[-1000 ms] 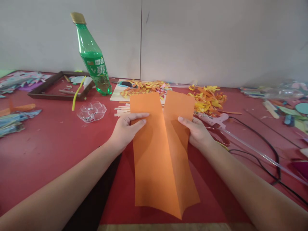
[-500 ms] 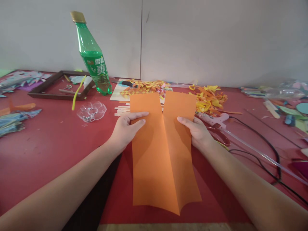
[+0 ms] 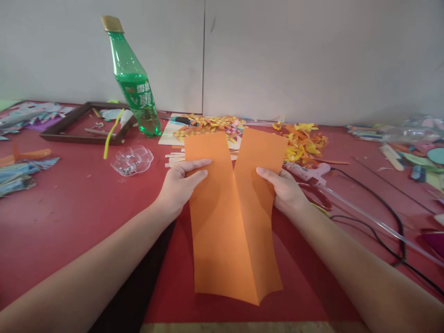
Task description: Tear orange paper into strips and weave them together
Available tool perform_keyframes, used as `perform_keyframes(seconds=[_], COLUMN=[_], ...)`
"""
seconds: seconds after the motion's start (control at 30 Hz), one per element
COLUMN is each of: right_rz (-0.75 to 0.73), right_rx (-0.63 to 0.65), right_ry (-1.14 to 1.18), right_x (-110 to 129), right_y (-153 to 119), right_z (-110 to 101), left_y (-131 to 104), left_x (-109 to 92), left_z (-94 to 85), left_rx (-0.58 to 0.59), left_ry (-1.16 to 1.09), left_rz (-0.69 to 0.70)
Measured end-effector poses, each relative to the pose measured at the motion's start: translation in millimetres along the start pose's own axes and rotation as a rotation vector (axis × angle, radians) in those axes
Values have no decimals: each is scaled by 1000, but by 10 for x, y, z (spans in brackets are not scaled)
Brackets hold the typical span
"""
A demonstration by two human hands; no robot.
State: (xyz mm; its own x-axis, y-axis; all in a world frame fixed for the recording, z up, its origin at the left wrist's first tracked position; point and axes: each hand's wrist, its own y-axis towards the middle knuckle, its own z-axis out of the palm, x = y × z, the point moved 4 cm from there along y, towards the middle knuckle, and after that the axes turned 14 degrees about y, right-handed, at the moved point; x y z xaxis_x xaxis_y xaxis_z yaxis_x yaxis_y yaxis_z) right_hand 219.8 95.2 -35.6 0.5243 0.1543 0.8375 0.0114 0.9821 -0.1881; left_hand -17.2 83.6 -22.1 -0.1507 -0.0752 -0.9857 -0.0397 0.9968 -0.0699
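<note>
Where the orange paper (image 3: 222,222) splits (its top), the fingers (image 3: 201,175) of both hands pinch its outer sides.

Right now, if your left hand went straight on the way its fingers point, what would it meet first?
Probably the right flap of the orange paper, across the gap from the left flap that the left hand holds; how their depths line up is unclear.

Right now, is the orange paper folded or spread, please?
Spread: left hand and right hand hold the orange paper open, a crease between its halves.
</note>
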Motion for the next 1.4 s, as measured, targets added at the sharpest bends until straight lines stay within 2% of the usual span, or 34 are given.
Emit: perform_keyframes(seconds=[0.1, 0.27, 0.4, 0.6, 0.8, 1.0, 1.2, 1.4], right_rz=[-11, -9, -17, 9, -49, -65, -29, -30], right_rx=[2, -17, -7, -9, 87, 132, 84, 72], right_ry=[-10, 3, 19, 53, 43, 6, -52, -42], right_x=[14, 7, -4, 16, 39, 18, 4, -2], right_y=[-1, 37, 72, 29, 4, 16, 0, 17], right_z=[-9, -63, -87, -43, 29, 21, 0, -34], left_y=[-5, -38, -40, -23, -21, -25, -10, -8], left_x=[-16, -69, -27, -27, -59, -70, -31, -41], left_z=[10, 58, 91, 49, -3, -15, -13, -16], left_rx=[32, 144, 208, 123, -20, -24, -17, -14], left_ry=[-16, 90, 92, 155, 110, 168, 100, 54], left_rz=[23, 172, 131, 147, 135, 243, 163, 170])
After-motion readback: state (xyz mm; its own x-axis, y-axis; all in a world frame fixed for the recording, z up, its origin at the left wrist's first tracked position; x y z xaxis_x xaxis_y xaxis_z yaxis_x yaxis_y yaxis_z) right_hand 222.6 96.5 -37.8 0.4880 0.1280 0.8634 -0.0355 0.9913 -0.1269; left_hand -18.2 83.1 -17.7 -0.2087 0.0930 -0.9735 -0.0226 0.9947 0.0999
